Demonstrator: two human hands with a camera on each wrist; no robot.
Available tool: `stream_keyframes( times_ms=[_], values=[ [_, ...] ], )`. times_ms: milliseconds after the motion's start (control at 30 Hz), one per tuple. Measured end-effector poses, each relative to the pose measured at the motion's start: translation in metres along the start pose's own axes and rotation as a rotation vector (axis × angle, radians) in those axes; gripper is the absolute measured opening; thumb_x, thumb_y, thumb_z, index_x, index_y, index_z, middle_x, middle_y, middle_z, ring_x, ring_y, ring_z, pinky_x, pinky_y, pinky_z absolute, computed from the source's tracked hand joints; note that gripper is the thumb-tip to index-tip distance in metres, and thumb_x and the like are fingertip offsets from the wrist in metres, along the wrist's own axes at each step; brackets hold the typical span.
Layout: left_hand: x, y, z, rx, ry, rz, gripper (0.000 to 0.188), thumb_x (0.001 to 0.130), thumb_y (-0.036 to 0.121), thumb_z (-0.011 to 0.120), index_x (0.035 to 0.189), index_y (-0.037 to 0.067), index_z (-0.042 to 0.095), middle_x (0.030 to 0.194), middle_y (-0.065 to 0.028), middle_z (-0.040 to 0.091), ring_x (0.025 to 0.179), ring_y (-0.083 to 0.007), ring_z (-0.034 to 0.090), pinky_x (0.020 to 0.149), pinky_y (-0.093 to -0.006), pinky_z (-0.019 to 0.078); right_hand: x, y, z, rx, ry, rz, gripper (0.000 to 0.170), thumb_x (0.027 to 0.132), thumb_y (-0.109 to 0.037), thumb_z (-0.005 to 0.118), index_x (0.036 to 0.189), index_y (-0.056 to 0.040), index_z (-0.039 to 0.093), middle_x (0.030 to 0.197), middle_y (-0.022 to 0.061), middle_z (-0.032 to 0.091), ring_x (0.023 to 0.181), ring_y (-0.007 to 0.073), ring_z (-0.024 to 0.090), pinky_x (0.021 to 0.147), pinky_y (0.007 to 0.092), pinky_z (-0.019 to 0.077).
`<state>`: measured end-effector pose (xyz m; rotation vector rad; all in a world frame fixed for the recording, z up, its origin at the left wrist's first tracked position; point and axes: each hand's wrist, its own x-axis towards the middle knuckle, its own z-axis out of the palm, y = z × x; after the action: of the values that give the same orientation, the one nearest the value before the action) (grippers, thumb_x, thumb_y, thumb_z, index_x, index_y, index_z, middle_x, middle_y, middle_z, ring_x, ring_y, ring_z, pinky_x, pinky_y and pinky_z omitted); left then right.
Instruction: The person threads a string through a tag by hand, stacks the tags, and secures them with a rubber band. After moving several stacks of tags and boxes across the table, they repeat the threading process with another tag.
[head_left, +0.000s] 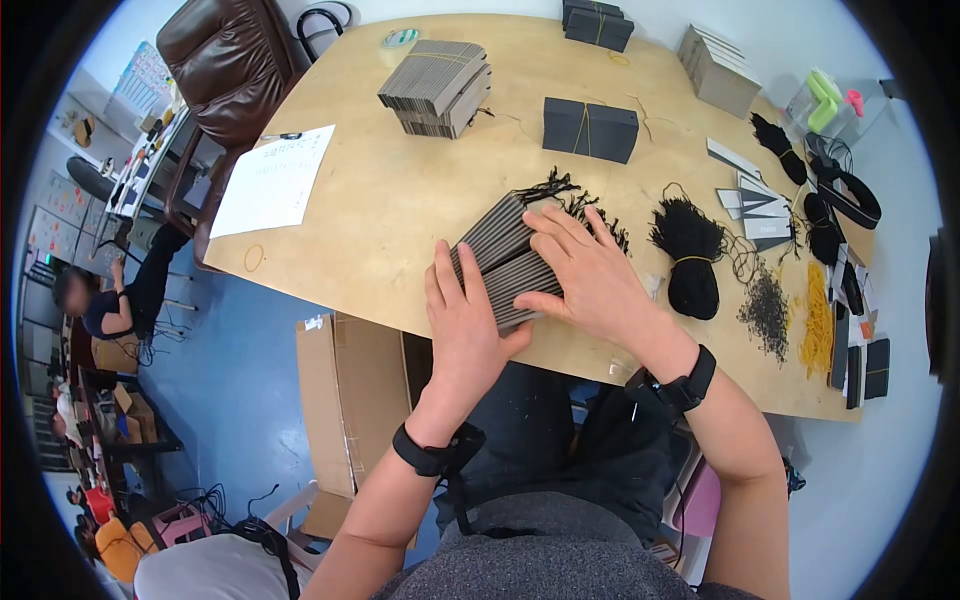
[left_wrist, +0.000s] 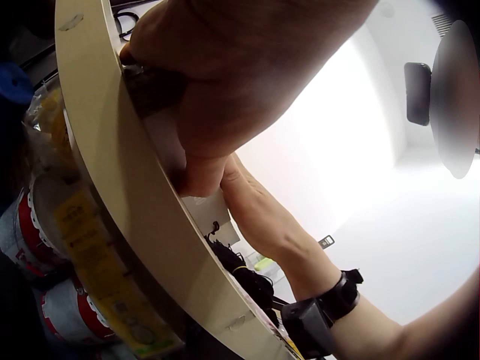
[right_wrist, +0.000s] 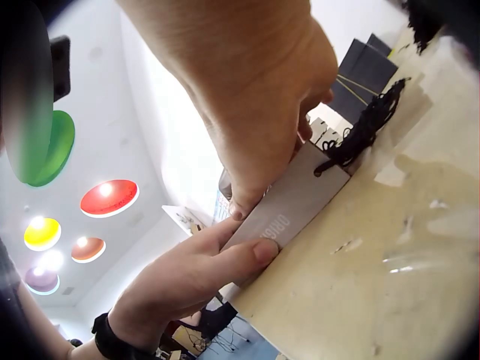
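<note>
Rows of grey cards [head_left: 515, 270] with black cords at their far ends stand on the wooden table near its front edge. My left hand [head_left: 463, 325] grips their left side and near end, fingers spread on top. My right hand [head_left: 590, 275] lies across the right side, its thumb over the card edges. In the right wrist view, the end card [right_wrist: 289, 202] shows printed letters and a hole with black cord, and the left thumb presses its face. The left wrist view shows the left hand [left_wrist: 225, 90] close up, hiding most of the cards.
Behind are a banded grey card stack [head_left: 435, 85] and a banded dark stack [head_left: 590, 130]. To the right lie a black cord bundle [head_left: 692, 260], small dark pieces [head_left: 766, 315] and yellow bands [head_left: 816, 320]. A written sheet [head_left: 272, 180] lies left. Another person [head_left: 110, 305] sits far left.
</note>
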<state>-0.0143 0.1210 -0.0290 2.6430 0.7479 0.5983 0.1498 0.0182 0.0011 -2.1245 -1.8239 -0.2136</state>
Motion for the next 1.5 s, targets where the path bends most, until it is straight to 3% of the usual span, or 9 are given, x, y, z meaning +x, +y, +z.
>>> stream_keyframes(
  times_ms=[367, 567, 700, 767, 1233, 1333, 1433, 1467, 1500],
  values=[
    [0.000, 0.001, -0.001, -0.005, 0.013, 0.005, 0.107, 0.066, 0.026, 0.084, 0.146, -0.013, 0.024, 0.149, -0.0351, 0.023, 0.131, -0.0551, 0.031, 0.109, -0.0588, 0.0325, 0.001, 0.001, -0.001, 0.001, 0.026, -0.014, 0.073, 0.084, -0.060, 0.063, 0.125, -0.0004, 0.055, 0.137, 0.0115, 0.053, 0.135, 0.0262, 0.043, 0.115, 0.0542, 0.0286],
    [0.001, -0.003, 0.000, -0.002, -0.021, 0.021, 0.108, 0.069, 0.031, 0.085, 0.148, -0.012, 0.023, 0.148, -0.0336, 0.024, 0.134, -0.0535, 0.029, 0.110, -0.0585, 0.0321, 0.014, 0.001, -0.002, 0.235, -0.049, 0.082, 0.078, 0.084, -0.058, 0.065, 0.132, 0.0015, 0.049, 0.131, 0.0181, 0.051, 0.130, 0.0359, 0.045, 0.113, 0.0470, 0.0346],
    [0.004, -0.009, 0.005, 0.046, -0.012, 0.028, 0.109, 0.071, 0.035, 0.085, 0.148, -0.011, 0.024, 0.145, -0.0325, 0.028, 0.132, -0.0519, 0.032, 0.109, -0.0573, 0.0326, 0.028, 0.008, 0.013, 0.164, 0.044, -0.022, 0.094, 0.090, -0.058, 0.061, 0.151, 0.0041, 0.027, 0.153, 0.0256, 0.029, 0.143, 0.0392, 0.031, 0.118, 0.0425, 0.0300],
    [0.006, -0.013, 0.003, 0.018, -0.018, 0.050, 0.111, 0.070, 0.038, 0.086, 0.148, -0.011, 0.024, 0.141, -0.0312, 0.031, 0.128, -0.0499, 0.036, 0.107, -0.0558, 0.0337, 0.032, 0.013, 0.015, 0.333, -0.210, 0.005, 0.096, 0.092, -0.061, 0.056, 0.151, 0.0070, 0.024, 0.159, 0.0261, 0.020, 0.148, 0.0368, 0.024, 0.119, 0.0394, 0.0282],
    [0.046, -0.015, -0.021, 0.122, -0.239, 0.039, 0.114, 0.057, 0.052, 0.086, 0.141, -0.008, 0.037, 0.126, -0.0245, 0.048, 0.119, -0.0400, 0.046, 0.101, -0.0481, 0.0384, 0.035, 0.016, 0.021, 0.270, -0.174, -0.011, 0.096, 0.092, -0.068, 0.049, 0.153, 0.0031, 0.024, 0.162, 0.0199, 0.020, 0.149, 0.0351, 0.022, 0.119, 0.0407, 0.0279],
    [0.048, -0.032, -0.015, 0.062, -0.188, 0.061, 0.106, 0.055, 0.049, 0.086, 0.134, -0.007, 0.044, 0.124, -0.0247, 0.050, 0.117, -0.0390, 0.049, 0.100, -0.0462, 0.0395, 0.043, 0.016, 0.003, 0.370, -0.364, 0.072, 0.093, 0.095, -0.059, 0.054, 0.154, 0.0043, 0.020, 0.163, 0.0232, 0.012, 0.151, 0.0347, 0.014, 0.123, 0.0401, 0.0175],
    [0.048, -0.044, -0.037, -0.053, -0.161, 0.013, 0.101, 0.054, 0.048, 0.086, 0.130, -0.007, 0.049, 0.122, -0.0259, 0.054, 0.116, -0.0377, 0.052, 0.101, -0.0445, 0.0415, 0.036, 0.029, -0.029, 0.644, -0.123, 0.159, 0.102, 0.090, -0.059, 0.061, 0.155, 0.0041, 0.014, 0.163, 0.0254, 0.010, 0.152, 0.0343, 0.010, 0.123, 0.0392, 0.0144],
    [0.042, -0.054, -0.050, -0.115, -0.107, -0.009, 0.099, 0.055, 0.047, 0.086, 0.130, -0.007, 0.050, 0.120, -0.0244, 0.055, 0.115, -0.0374, 0.052, 0.101, -0.0455, 0.0408, 0.029, 0.034, -0.042, 0.658, -0.133, 0.147, 0.123, 0.078, -0.059, 0.075, 0.155, 0.0041, 0.003, 0.162, 0.0292, 0.003, 0.152, 0.0366, 0.004, 0.123, 0.0402, 0.0121],
    [0.036, -0.062, -0.065, -0.174, -0.056, -0.039, 0.098, 0.056, 0.047, 0.086, 0.130, -0.007, 0.051, 0.117, -0.0228, 0.056, 0.115, -0.0370, 0.052, 0.102, -0.0466, 0.0401, 0.022, 0.031, -0.051, 0.652, -0.131, 0.128, 0.123, 0.078, -0.059, 0.075, 0.155, 0.0041, 0.003, 0.162, 0.0292, 0.003, 0.152, 0.0366, 0.004, 0.123, 0.0402, 0.0121]
  ],
)
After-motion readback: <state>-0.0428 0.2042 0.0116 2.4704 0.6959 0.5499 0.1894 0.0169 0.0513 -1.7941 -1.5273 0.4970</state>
